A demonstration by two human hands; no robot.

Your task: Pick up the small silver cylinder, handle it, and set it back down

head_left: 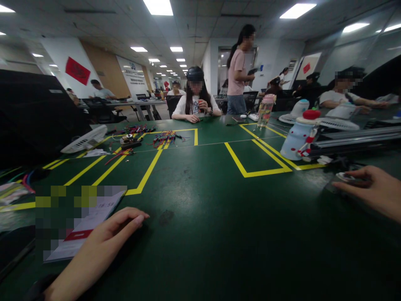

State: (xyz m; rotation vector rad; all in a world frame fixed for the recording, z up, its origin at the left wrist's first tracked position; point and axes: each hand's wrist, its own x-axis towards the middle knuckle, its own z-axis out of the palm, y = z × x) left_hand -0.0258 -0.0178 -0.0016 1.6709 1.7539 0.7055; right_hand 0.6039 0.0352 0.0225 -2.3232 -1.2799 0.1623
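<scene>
My left hand (117, 230) rests low on the green table, its fingers loosely stretched out and nothing held. Beside and partly under it lies a printed sheet or booklet (90, 223) with a red band; part of it is blurred out. At the right edge, my right hand (376, 188) has its thumb and fingers around a small dark object with a pale round top (344, 177), whose kind I cannot make out. Just beyond that hand stands a light blue bottle (296, 140) with a red top.
Yellow tape (267, 172) marks areas on the table (200, 234). Several bundled wires (167, 139) lie at the back left, near a white fan (86, 139). Metal rails (360, 140) and a clear bottle (265, 110) are at the right. A person (196, 102) sits opposite.
</scene>
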